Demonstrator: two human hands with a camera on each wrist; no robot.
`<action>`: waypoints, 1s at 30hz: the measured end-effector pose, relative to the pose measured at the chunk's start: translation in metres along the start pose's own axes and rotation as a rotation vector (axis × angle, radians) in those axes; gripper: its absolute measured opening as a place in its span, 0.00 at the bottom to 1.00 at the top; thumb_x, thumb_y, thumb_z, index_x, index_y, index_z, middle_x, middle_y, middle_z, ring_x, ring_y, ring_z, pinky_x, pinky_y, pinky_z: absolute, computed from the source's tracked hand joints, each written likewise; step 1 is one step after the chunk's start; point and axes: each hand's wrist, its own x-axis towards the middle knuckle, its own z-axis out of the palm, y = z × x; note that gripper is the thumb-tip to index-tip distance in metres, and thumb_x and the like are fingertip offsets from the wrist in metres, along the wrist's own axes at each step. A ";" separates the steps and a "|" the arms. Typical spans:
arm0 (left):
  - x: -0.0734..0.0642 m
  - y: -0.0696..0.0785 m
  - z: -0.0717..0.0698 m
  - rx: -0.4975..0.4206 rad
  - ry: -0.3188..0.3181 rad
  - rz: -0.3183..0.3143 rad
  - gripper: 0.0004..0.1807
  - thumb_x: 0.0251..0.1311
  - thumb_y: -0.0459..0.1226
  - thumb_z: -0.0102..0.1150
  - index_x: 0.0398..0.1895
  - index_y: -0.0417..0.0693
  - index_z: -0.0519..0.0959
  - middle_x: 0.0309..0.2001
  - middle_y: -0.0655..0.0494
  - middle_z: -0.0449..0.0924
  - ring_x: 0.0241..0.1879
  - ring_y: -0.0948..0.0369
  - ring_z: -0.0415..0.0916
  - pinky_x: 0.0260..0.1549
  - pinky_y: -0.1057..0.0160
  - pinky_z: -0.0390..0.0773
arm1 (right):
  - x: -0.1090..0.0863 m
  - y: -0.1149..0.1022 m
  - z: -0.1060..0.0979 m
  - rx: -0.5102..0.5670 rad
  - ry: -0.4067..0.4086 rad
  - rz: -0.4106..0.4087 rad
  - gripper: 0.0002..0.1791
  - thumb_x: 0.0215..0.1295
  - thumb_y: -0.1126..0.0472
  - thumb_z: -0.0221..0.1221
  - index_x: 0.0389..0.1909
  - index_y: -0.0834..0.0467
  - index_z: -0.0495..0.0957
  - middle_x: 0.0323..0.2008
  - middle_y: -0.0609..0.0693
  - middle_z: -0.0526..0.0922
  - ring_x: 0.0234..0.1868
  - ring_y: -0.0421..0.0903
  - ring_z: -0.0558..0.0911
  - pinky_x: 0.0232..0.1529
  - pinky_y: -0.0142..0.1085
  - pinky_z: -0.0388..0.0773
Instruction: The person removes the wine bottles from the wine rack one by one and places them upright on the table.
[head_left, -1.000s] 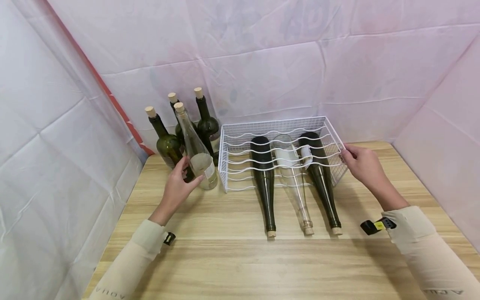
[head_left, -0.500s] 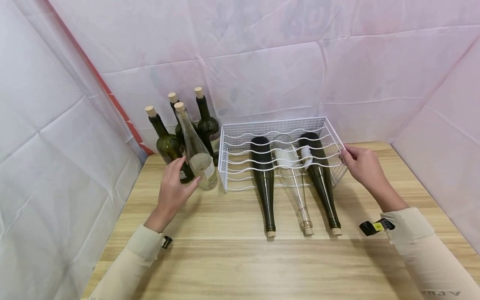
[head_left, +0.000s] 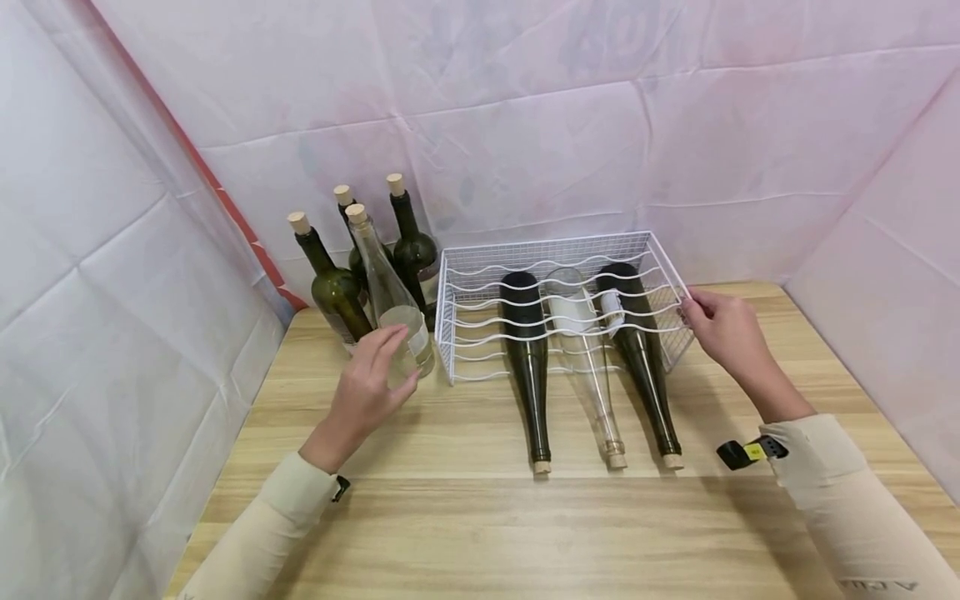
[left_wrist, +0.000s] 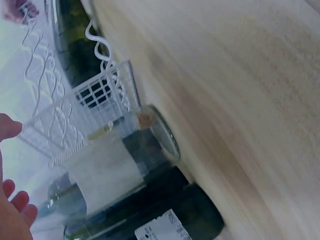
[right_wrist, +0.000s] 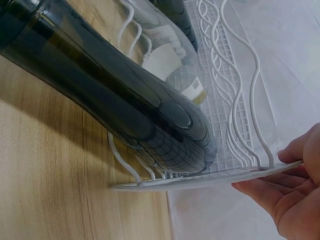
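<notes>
A clear corked bottle with a pale label stands left of the white wire rack. My left hand is just in front of its lower body, thumb and fingers spread apart. The left wrist view shows a gap between those fingers and the bottle's label. At the rack's right side, my right hand pinches the wire edge between thumb and fingers; the right wrist view shows this grip too. Lying in the rack, necks toward me, are a dark bottle, a clear bottle and another dark bottle.
Behind and beside the standing clear bottle are a green bottle and two more dark bottles, all corked. The rack's left slots hold no bottle. White sheeting closes off the back and sides of the wooden table.
My left hand first drew back slightly from the clear bottle, then shifted right, across the front of its base. My right hand keeps its hold on the rack, which stays put.
</notes>
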 end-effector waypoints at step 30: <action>0.015 0.040 0.061 0.120 -0.374 0.403 0.32 0.58 0.41 0.74 0.65 0.41 0.77 0.63 0.45 0.83 0.65 0.49 0.80 0.67 0.55 0.78 | 0.000 0.002 0.000 -0.021 0.017 0.012 0.20 0.75 0.63 0.53 0.58 0.75 0.80 0.38 0.72 0.88 0.26 0.17 0.67 0.21 0.16 0.66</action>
